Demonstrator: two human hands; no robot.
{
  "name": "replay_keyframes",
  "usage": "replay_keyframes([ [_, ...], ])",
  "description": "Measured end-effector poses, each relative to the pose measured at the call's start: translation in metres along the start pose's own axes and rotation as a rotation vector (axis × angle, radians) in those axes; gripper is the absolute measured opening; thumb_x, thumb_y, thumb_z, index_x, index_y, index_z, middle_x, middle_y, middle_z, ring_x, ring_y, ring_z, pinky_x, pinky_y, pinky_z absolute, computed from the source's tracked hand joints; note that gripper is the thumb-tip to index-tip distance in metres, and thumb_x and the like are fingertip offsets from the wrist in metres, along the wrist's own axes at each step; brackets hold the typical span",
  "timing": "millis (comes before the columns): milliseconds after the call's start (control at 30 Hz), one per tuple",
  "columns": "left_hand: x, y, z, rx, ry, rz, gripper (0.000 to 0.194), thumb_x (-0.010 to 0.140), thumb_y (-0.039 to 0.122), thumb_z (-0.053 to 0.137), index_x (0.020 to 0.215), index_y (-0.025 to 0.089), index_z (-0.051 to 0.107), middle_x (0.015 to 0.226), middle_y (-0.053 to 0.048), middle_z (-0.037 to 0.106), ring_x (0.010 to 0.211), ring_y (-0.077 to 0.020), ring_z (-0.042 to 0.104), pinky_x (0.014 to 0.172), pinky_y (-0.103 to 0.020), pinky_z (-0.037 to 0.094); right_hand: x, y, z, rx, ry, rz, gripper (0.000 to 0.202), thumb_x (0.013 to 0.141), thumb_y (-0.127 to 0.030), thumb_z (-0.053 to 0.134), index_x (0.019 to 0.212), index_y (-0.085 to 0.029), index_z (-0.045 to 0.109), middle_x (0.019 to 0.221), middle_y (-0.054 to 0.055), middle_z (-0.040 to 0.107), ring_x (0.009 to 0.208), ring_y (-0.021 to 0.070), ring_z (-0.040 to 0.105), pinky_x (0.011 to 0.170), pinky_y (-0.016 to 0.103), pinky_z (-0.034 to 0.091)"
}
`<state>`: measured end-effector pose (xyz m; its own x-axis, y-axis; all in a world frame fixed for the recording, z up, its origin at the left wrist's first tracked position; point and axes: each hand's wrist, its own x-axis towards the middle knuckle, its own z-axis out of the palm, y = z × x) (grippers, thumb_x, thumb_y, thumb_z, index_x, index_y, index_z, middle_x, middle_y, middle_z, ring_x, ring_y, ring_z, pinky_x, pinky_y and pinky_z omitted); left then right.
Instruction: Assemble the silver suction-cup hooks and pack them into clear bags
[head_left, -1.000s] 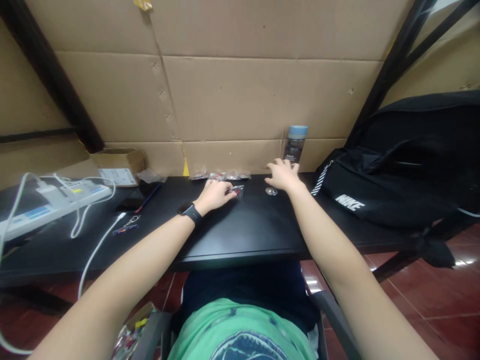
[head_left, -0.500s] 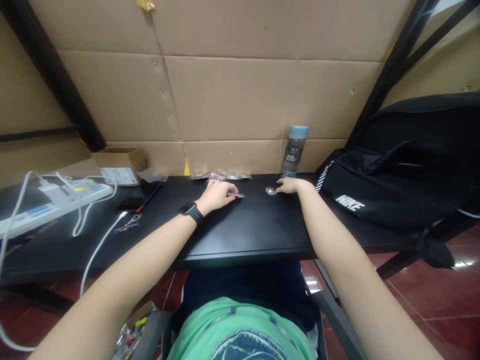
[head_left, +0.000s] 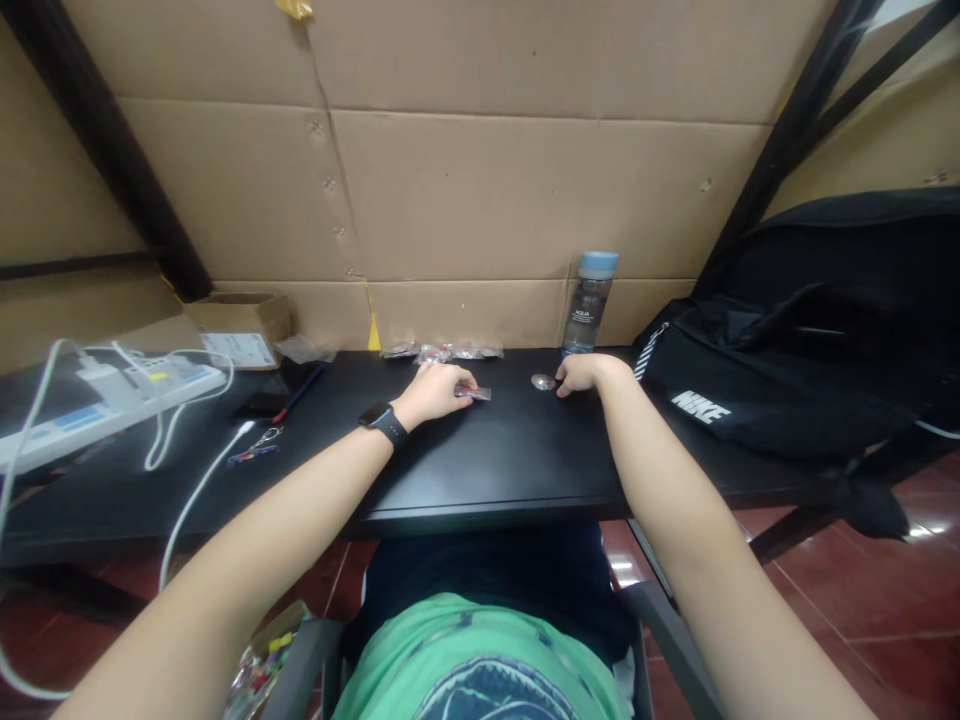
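My left hand is closed on a small clear plastic packet with some red in it, held low over the black table. Its fingertips cover one end of the packet. To the right lies a small round shiny disc, flat on the tabletop and too small to identify. My right hand rests just beside this disc, fingers bent down and slightly apart, with nothing visible in them. Behind my left hand, several similar clear packets lie along the cardboard wall.
A water bottle stands behind my right hand. The black bag fills the right side. On the left are a power strip with white cables, a small carton, a phone, a pen and a keychain.
My right fingertips have drawn back slightly from the disc, which stays in place. The packet in my left hand has turned a little and shows more of its face.
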<state>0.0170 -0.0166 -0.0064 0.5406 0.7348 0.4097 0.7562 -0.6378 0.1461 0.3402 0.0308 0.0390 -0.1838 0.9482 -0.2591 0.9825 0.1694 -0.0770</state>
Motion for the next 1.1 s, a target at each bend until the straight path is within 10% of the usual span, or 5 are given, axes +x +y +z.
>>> replay_keyframes([
  [1100, -0.002, 0.000, 0.002, -0.095, -0.117, 0.032, 0.048, 0.086, 0.040, 0.069, 0.131, 0.023, 0.066, 0.114, -0.008, 0.076, 0.099, -0.0249, 0.073, 0.087, -0.031, 0.054, 0.022, -0.002, 0.015, 0.151, 0.194, -0.271, 0.050, 0.072, -0.033, 0.086, 0.120, -0.024, 0.078, 0.117, 0.006, 0.080, 0.101, 0.0250, 0.075, 0.092, 0.029, 0.056],
])
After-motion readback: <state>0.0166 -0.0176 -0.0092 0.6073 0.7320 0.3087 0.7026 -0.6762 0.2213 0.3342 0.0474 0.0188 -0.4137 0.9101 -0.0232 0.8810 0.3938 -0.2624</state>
